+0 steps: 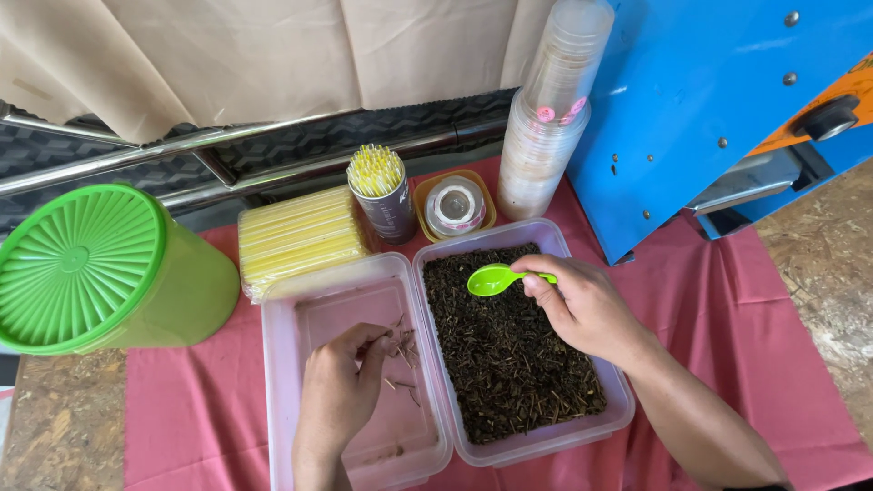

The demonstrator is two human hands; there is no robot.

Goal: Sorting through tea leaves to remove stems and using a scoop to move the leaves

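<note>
Both hands work over two clear plastic tubs set side by side on a red cloth. Right hand, fingers curled closed, pinches the handle of a bright green plastic spoon whose bowl points left, held just above the far end of the right tub, which is filled nearly edge to edge with dark dried leaf matter and pale stem fragments. Left hand hovers inside the left tub, fingertips drawn together at a few thin stems; whether a stem is actually gripped cannot be told. That tub holds only scattered stems on its pinkish floor. Largest of the surroundings, a blue metal machine body rises at the far right, with an orange panel and black knob at its edge. At the left stands a green lidded canister with a ribbed round lid. Behind the tubs, from left to right, lie a wrapped block of yellow straws, a dark cup of upright yellow straws, a small orange-rimmed container with a clear round lid, and a leaning stack of clear plastic cups. Metal rails and beige fabric close the far side.
</note>
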